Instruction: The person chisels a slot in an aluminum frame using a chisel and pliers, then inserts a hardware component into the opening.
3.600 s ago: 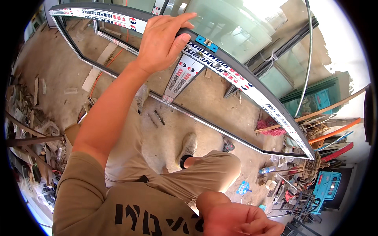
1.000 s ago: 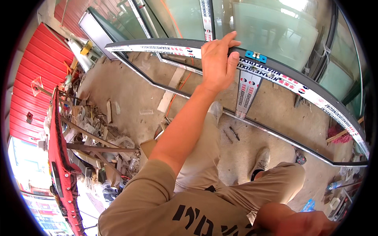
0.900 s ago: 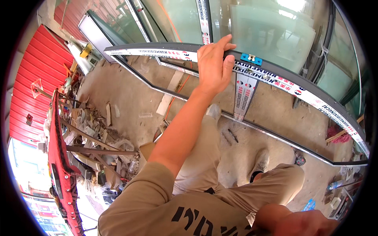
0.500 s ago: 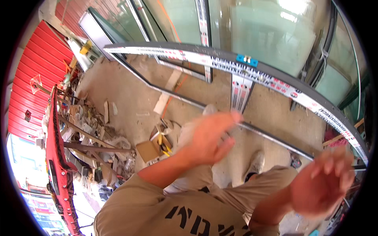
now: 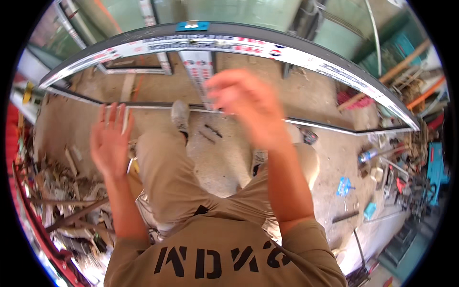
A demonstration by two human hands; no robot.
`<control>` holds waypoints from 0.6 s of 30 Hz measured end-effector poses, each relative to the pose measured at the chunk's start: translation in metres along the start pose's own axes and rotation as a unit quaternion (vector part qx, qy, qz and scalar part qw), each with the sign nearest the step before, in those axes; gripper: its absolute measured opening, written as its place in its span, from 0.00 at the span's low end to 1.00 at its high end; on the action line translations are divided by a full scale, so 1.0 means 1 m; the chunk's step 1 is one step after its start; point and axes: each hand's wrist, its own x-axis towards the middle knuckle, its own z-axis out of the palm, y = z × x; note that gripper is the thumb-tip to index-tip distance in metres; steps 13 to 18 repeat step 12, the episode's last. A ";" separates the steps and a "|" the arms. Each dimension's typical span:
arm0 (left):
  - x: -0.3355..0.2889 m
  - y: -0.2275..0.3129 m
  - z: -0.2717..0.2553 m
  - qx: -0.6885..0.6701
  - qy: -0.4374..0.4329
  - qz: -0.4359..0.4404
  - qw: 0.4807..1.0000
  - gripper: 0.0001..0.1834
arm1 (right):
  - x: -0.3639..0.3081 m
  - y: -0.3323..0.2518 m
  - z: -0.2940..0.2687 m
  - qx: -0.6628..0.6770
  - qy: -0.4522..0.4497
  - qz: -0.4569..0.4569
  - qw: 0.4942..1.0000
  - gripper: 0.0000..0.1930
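Note:
A large dark grey window frame [image 5: 306,60], covered in white printed protective film, spans the view in front of me. A blue fitting [image 5: 192,26] sits on its upper bar, and a film-covered post [image 5: 198,71] joins that bar to the lower rail [image 5: 325,126]. My left hand [image 5: 111,146] is raised near the rail's left part, fingers stretched and spread, holding nothing. Blurred by motion, my right hand [image 5: 251,107] hovers right of the post. Its fingers reach leftward, somewhat bent and apart, with nothing visible in them. I cannot tell whether it touches the frame.
Scrap and offcuts [image 5: 71,182] lie in a heap on the left. Tools and a teal case [image 5: 436,167] crowd the right side. A blue packet [image 5: 344,186] and a dark bar [image 5: 345,216] lie on the floor. Glass panes [image 5: 229,10] stand beyond the frame.
My view has swung to the right, so the frame appears further left. My hands have moved apart from their earlier poses; the left now shows spread fingers, the right reaches toward the post.

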 end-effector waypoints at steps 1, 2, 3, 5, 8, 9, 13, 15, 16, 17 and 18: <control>-0.001 0.005 0.027 -0.103 -0.052 -0.024 0.993 0.35 | 0.001 0.009 0.008 -0.040 -0.021 -0.010 0.999 0.12; -0.006 0.007 0.034 -0.111 -0.052 -0.037 0.992 0.35 | 0.001 0.015 0.019 -0.058 -0.067 -0.020 0.996 0.13; -0.009 0.003 0.037 -0.145 -0.148 -0.072 0.976 0.35 | 0.000 0.020 0.027 -0.080 -0.112 -0.026 0.990 0.15; -0.007 -0.016 0.040 -0.160 -0.266 -0.094 0.946 0.34 | -0.002 0.028 0.049 -0.111 -0.162 -0.030 0.980 0.15; -0.017 -0.054 0.047 -0.176 -0.154 -0.102 0.967 0.34 | -0.009 0.054 0.079 -0.124 -0.104 -0.107 0.981 0.15; -0.023 -0.063 0.065 -0.165 -0.079 -0.125 0.975 0.35 | -0.013 0.054 0.083 -0.132 -0.100 -0.102 0.981 0.15; -0.037 -0.093 0.077 -0.062 0.052 -0.111 0.991 0.38 | -0.016 0.057 0.096 -0.289 0.036 -0.256 0.922 0.20; -0.037 -0.093 0.077 -0.062 0.052 -0.111 0.991 0.38 | -0.016 0.057 0.096 -0.289 0.036 -0.256 0.922 0.20; -0.037 -0.093 0.077 -0.062 0.052 -0.111 0.991 0.38 | -0.016 0.057 0.096 -0.289 0.036 -0.256 0.922 0.20; -0.037 -0.093 0.077 -0.062 0.052 -0.111 0.991 0.38 | -0.016 0.057 0.096 -0.289 0.036 -0.256 0.922 0.20; -0.037 -0.093 0.077 -0.062 0.052 -0.111 0.991 0.38 | -0.016 0.057 0.096 -0.289 0.036 -0.256 0.922 0.20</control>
